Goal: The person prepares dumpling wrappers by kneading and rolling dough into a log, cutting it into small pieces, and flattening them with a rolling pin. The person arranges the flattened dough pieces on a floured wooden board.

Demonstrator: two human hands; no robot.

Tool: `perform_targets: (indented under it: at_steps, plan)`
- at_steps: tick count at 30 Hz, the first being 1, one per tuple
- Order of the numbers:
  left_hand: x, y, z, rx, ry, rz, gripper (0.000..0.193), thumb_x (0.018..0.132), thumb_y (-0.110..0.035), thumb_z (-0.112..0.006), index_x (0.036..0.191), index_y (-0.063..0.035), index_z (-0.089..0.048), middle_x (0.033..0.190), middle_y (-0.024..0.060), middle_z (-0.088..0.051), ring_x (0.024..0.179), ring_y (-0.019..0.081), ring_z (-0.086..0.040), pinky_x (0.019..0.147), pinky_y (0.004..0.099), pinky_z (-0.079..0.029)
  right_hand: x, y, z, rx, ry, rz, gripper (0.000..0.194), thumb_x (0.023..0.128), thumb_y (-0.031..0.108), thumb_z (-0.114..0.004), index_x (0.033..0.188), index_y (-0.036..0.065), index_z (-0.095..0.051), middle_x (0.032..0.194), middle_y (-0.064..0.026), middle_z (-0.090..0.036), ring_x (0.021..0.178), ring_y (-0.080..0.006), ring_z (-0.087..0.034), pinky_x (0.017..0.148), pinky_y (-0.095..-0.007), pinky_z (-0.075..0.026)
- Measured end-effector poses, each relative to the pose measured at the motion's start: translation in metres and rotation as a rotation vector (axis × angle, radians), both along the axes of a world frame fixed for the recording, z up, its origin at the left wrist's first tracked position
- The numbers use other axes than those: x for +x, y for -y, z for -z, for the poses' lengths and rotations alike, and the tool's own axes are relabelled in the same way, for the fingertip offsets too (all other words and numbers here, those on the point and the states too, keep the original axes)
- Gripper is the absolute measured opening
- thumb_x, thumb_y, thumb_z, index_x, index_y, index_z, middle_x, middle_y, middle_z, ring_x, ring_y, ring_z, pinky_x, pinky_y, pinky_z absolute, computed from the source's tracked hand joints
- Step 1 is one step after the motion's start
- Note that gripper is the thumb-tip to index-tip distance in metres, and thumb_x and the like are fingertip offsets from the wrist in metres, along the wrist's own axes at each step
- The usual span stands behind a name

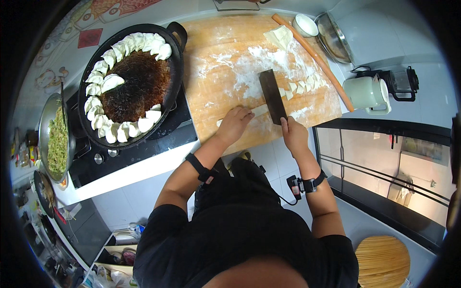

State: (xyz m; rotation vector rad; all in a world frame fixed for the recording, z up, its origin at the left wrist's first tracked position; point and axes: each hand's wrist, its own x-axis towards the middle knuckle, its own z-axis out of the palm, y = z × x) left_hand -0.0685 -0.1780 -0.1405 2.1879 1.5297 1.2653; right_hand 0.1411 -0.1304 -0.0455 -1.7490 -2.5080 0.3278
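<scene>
My right hand (295,136) grips the handle end of a dark cleaver (272,95), whose broad blade stands across a rope of white dough (260,110). Over the left part of that rope lies my left hand (236,124), fingers curled onto it and covering much of its length. The rope's far left tip shows just past my wrist. Several cut dough pieces (300,87) trail off to the right of the blade on the floured wooden board (212,86). A larger dough lump (280,37) rests at the back of the board.
A wooden rolling pin (313,59) lies slantwise along the board's right side. Behind it stand a white bowl (305,25) and a metal basin (333,37). At left, a black pan (174,72) holds several dumplings (94,90) on the stove; a metal bowl of green filling (57,144) sits beyond.
</scene>
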Motion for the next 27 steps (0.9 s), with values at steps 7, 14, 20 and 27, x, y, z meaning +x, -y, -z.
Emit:
perform_targets:
  at_steps: [7, 14, 20, 27]
  plan:
    - [0.007, 0.002, 0.003, 0.036, -0.028, -0.027, 0.026, 0.071, -0.004, -0.063, 0.097, -0.0028, -0.065, 0.104, 0.0108, -0.06, 0.095, 0.0291, -0.056, 0.081, 0.0378, -0.048, -0.026, -0.001, 0.016, -0.07, 0.135, -0.067, 0.033, 0.094, 0.031, -0.047, 0.077, 0.005, -0.056, 0.073, -0.0184, -0.064, 0.066, -0.0378, -0.063, 0.06, -0.0481, -0.049]
    - [-0.019, -0.008, -0.005, -0.408, 0.182, -0.252, 0.019, 0.076, -0.017, -0.069, 0.091, -0.0057, -0.065, 0.092, 0.0128, -0.062, 0.088, 0.0325, -0.059, 0.076, 0.0385, -0.048, -0.039, -0.006, 0.004, -0.019, 0.042, -0.026, 0.034, 0.094, 0.032, -0.047, 0.078, 0.005, -0.057, 0.073, -0.0187, -0.064, 0.068, -0.0375, -0.063, 0.061, -0.0474, -0.049]
    - [-0.026, -0.016, -0.001, -0.456, 0.178, -0.258, 0.02, 0.077, -0.019, -0.069, 0.094, -0.0083, -0.066, 0.091, 0.0112, -0.063, 0.088, 0.0312, -0.059, 0.075, 0.0382, -0.049, -0.047, -0.002, -0.006, -0.072, 0.128, -0.133, 0.032, 0.094, 0.032, -0.047, 0.08, 0.005, -0.058, 0.071, -0.0181, -0.064, 0.068, -0.0368, -0.063, 0.062, -0.0472, -0.05]
    - [-0.027, 0.017, -0.001, -0.214, 0.104, -0.126, 0.024, 0.075, -0.009, -0.067, 0.098, -0.0074, -0.065, 0.103, 0.0102, -0.061, 0.097, 0.0309, -0.057, 0.084, 0.0371, -0.048, -0.058, -0.006, 0.018, -0.041, 0.056, -0.103, 0.033, 0.094, 0.033, -0.047, 0.079, 0.005, -0.057, 0.073, -0.0185, -0.064, 0.069, -0.0381, -0.063, 0.062, -0.0483, -0.049]
